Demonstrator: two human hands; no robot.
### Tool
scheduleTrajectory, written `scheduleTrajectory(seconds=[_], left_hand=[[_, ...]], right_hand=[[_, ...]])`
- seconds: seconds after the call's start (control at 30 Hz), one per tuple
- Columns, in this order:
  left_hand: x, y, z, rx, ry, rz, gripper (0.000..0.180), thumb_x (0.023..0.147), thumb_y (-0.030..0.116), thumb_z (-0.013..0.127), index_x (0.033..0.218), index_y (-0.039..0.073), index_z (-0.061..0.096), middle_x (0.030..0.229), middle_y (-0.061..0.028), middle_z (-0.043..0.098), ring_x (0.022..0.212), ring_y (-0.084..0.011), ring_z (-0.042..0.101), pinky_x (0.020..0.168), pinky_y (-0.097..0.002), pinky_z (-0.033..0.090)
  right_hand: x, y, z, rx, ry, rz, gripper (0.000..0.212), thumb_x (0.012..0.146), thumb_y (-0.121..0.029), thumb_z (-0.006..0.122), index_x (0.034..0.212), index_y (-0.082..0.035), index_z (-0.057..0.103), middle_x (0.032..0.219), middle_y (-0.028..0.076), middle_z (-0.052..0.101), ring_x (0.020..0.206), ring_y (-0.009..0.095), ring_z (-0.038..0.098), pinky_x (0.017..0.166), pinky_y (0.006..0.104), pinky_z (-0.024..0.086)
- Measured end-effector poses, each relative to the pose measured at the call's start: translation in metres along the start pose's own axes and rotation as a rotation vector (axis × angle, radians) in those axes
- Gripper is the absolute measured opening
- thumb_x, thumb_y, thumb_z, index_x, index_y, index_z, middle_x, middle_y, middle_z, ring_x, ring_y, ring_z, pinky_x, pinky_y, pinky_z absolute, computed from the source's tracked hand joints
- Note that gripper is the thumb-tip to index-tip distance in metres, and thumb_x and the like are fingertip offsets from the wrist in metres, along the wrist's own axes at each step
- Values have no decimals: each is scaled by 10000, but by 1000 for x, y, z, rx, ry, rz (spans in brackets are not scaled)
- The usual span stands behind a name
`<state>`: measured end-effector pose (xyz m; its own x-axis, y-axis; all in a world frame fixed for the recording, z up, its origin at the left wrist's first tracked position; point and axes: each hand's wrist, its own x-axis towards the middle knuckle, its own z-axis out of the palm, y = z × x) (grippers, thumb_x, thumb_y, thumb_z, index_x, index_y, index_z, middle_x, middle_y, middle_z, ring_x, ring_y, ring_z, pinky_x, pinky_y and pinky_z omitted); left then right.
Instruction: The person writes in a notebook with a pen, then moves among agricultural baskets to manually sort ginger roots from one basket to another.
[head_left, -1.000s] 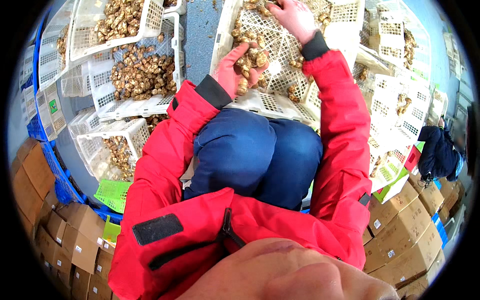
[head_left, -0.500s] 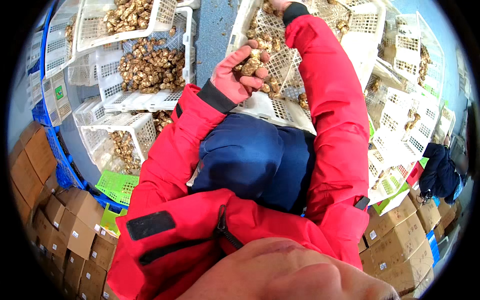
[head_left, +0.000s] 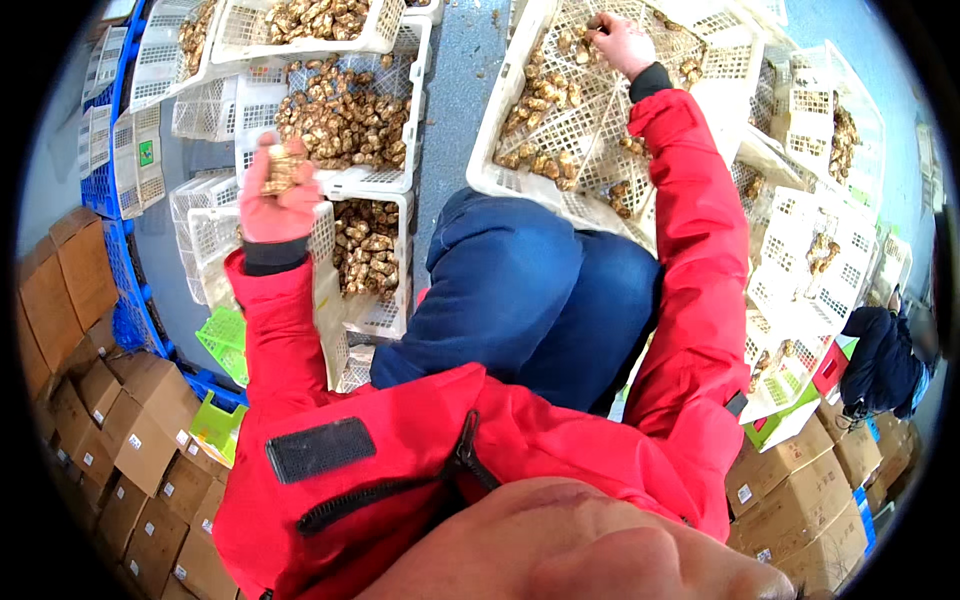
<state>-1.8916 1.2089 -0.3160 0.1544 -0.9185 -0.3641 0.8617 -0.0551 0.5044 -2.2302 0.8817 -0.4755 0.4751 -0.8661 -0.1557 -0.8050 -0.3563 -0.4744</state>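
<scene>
My left hand [head_left: 277,212] is raised over the white crates on the left, palm up, fingers curled round several knobbly brown-and-cream pieces of produce [head_left: 284,170]; whether they are tubers or mushrooms I cannot tell. My right hand [head_left: 625,48] reaches into the far part of the large white crate [head_left: 487,150] in front of my knees. Its fingertips are pinched together low over the pieces, and what they hold is too small to make out. Loose pieces [head_left: 540,160] lie scattered on that crate's lattice bottom. A dense heap of similar pieces [head_left: 345,115] fills a white crate [head_left: 420,90] beyond my left hand.
Close to my left knee stands another white crate [head_left: 400,300] of pieces. More white crates [head_left: 800,240] stand at the right. Green crates [head_left: 220,425], blue pallets [head_left: 135,290] and cardboard boxes [head_left: 150,445] line the left. Another person [head_left: 885,350] is at the far right.
My left hand has swung left with its pieces, from the front crate to above the left crates. My right hand has come nearer and shows more fully. My view has shifted slightly.
</scene>
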Motion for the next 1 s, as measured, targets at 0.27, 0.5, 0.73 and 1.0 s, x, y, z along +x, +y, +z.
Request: scheduleTrajectory(seconds=[0.27, 0.5, 0.73, 1.0], left_hand=[[-91, 91, -129, 321, 661, 373, 230, 850, 238, 542, 1026, 91, 528, 879, -65, 588, 628, -116, 531, 410, -202, 386], [-126, 90, -198, 2059, 820, 375, 519, 805, 304, 605, 1192, -5, 452, 1190, -157, 469, 1131, -248, 411, 968, -342, 291], [50, -59, 52, 918, -274, -192, 460, 872, 214, 485, 1264, 7, 365, 1188, -136, 486, 1027, -213, 528, 778, -298, 472], [25, -49, 26, 943, 63, -195, 380, 859, 198, 515, 1168, -16, 460, 957, -95, 598, 692, -94, 536, 551, -184, 425]], right_hand=[[-69, -24, -41, 532, 111, -286, 289, 742, -135, 641, 1015, -67, 573, 731, 50, 546, 677, 132, 527, 632, 268, 439], [-120, -94, -97, 300, 238, -472, 274, 737, -113, 616, 1005, -68, 577, 799, 87, 558, 679, 197, 544, 630, 280, 447], [-132, -169, -100, 317, 97, -816, 264, 755, -79, 597, 1013, -57, 549, 857, 119, 544, 772, 279, 557, 662, 332, 460], [-130, -104, -63, 366, -18, -422, 302, 780, -173, 580, 1066, -82, 551, 800, 96, 597, 698, 212, 577, 631, 297, 460]])
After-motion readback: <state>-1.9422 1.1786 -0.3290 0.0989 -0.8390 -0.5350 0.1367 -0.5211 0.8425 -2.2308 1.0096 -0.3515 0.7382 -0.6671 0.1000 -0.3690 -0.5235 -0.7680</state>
